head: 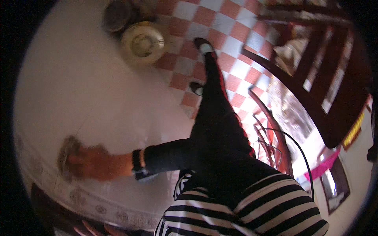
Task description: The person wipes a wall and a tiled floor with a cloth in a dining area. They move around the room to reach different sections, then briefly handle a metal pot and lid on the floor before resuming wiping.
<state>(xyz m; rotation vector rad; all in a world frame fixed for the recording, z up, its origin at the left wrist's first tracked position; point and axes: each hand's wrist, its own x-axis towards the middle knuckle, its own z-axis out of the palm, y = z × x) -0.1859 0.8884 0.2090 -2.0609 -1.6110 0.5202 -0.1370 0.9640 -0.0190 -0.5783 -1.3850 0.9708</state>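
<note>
My left hand (91, 163), blurred by motion, rests over a grey-beige cloth-like pad (66, 157) on a smooth pale tabletop (97, 103). Its fingers are bent over the pad, whose exact kind is too blurred to tell. A black sleeve covers the forearm, and a dark-banded wristwatch (143, 174) is on the wrist. Under the hand's side of the table runs a patterned border (100, 209). My right hand is out of view.
A yellowish round bowl (143, 44) and a dark round container (117, 16) stand at the table's far edge. Red-and-white checkered floor (206, 14) lies beyond. At right are dark slatted wooden furniture (330, 129), a black cable (304, 153) and a pink cloth (324, 165).
</note>
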